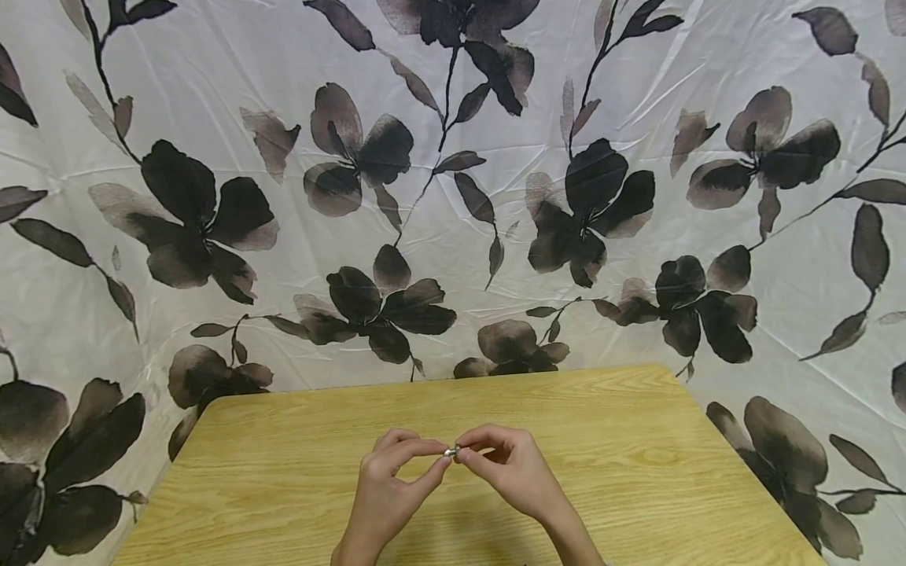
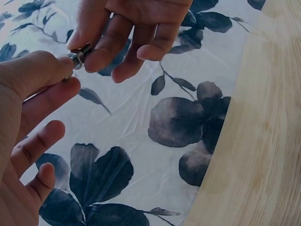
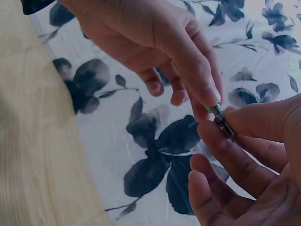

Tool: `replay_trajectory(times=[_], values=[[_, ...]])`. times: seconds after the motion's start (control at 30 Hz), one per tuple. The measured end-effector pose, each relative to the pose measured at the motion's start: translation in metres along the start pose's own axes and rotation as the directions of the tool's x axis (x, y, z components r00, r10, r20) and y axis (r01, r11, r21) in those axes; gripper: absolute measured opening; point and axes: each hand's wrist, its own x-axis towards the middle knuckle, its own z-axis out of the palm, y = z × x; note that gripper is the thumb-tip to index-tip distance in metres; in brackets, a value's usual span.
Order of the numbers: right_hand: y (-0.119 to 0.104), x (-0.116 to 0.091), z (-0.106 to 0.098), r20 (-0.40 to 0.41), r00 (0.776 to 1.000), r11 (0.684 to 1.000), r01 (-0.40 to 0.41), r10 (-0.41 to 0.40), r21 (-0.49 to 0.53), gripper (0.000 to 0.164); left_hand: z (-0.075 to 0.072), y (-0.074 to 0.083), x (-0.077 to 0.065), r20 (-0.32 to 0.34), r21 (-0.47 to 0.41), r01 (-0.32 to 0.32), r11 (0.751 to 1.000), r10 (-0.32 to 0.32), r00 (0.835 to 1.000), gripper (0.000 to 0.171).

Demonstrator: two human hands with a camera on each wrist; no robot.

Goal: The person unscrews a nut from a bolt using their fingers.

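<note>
Nearest, the left hand (image 1: 388, 481) pinches one end of a small threaded metal bolt (image 1: 451, 453) between thumb and fingertip, its other fingers loosely bent. The right hand (image 1: 522, 474) pinches the opposite end likewise. The bolt is held between them above the wood-grain table (image 1: 283, 464) (the collar round it may be a nut (image 2: 76, 60), though dimly seen). Beyond hangs a white cloth (image 1: 453, 236) with dark printed flowers.

Head view evenly bright, a soft shadow on the near bench (image 1: 283, 487); wrist views dimmer, bluer.
</note>
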Motion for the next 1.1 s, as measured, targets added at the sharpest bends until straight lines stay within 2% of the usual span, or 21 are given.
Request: replay_trajectory(times=[0.27, 0.5, 0.7, 0.8, 0.9, 1.1], values=[[-0.0004, -0.0004, 0.0011, -0.004, 0.999, 0.999, 0.052, -0.052, -0.009, 0.018, -0.0013, 0.0037, -0.0002, 0.018, 0.027, 0.073, 0.997, -0.073, 0.997, 0.026], [-0.0006, -0.0005, 0.0006, -0.004, 0.995, 0.994, 0.095, -0.095, 0.044, 0.017, 0.0008, 0.0033, 0.0005, -0.034, 0.049, 0.012, 0.999, -0.01, 0.999, 0.031], [-0.002, 0.0005, 0.0008, -0.032, 0.999, 0.999, 0.015, -0.014, 0.031, 0.024, -0.0012, 0.0033, 0.0007, -0.01, 0.055, 0.038, 0.998, -0.038, 0.999, 0.028], [-0.0018, 0.0015, 0.0007, -0.057, 0.998, 1.0, -0.021, 0.022, 0.018, 0.025, -0.0018, 0.0027, 0.0012, -0.004, 0.035, 0.032, 0.999, -0.032, 0.999, 0.027], [-0.0012, 0.0023, 0.0006, -0.069, 0.997, 0.999, -0.042, 0.042, 0.006, 0.025, -0.0016, 0.0015, 0.0014, -0.008, 0.015, 0.001, 1.0, -0.001, 1.0, 0.029], [0.0003, 0.0023, 0.0011, -0.038, 0.999, 0.999, -0.034, 0.034, -0.011, 0.025, -0.0002, 0.0005, 0.0004, -0.015, -0.003, -0.047, 0.999, 0.047, 0.999, 0.033]])
